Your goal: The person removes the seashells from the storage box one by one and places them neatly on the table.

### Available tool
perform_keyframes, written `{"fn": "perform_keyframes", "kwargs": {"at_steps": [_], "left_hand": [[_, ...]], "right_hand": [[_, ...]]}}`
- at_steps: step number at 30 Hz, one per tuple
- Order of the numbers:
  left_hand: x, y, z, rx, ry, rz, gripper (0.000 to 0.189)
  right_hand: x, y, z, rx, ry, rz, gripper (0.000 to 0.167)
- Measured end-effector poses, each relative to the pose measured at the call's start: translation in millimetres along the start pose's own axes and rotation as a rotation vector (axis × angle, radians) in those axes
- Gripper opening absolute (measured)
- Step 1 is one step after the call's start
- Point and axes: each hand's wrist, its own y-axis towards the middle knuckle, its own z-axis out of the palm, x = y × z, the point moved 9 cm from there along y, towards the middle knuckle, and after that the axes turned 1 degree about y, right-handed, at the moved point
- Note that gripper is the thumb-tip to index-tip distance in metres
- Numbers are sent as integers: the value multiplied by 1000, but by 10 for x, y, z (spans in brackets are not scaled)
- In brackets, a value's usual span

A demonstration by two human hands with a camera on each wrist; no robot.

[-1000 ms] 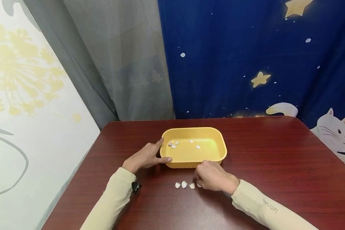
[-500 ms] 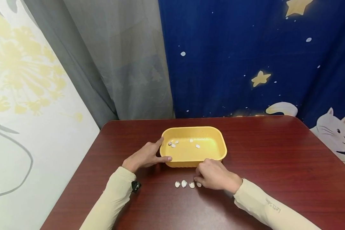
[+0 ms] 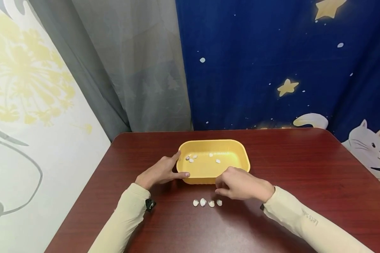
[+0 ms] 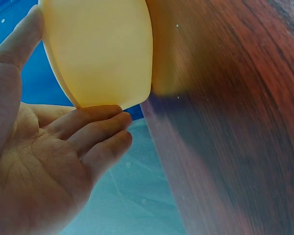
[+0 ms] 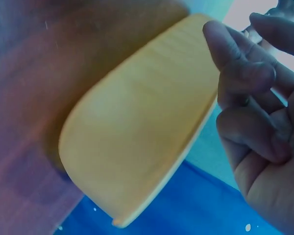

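A yellow plastic tub point(image 3: 213, 143) stands on the table with several small white shells point(image 3: 191, 160) scattered inside. My left hand point(image 3: 160, 172) spans the tub's near left corner. Its thumb lies on the near rim, and in the left wrist view the fairly straight fingers touch the tub's wall. Below the tub, several more shells point(image 3: 203, 202) form a short row. My right hand point(image 3: 240, 184) hovers just above the row's right-end shell point(image 3: 219, 202), overlapping the tub's near right edge. In the right wrist view its thumb and index finger are apart, the other fingers loosely bent, holding nothing.
The dark red wooden table point(image 3: 304, 168) extends to both sides of the tub. Behind it hang a grey curtain point(image 3: 145, 70) and a blue starry curtain point(image 3: 240, 70). A white patterned surface point(image 3: 35, 151) stands at the left.
My right hand has lifted off the right-end shell and moved up and to the right, leaving that shell fully visible in the row. The left hand and tub stay put.
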Motion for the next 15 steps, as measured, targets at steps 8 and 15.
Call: {"fn": "perform_keyframes", "kwargs": {"at_steps": [8, 15], "left_hand": [[-11, -5, -13, -12, 14, 17, 104], [-11, -9, -9, -6, 11, 17, 104]], "right_hand": [[-56, 86, -153, 35, -10, -34, 16], [-99, 207, -285, 70, 28, -54, 14]]}}
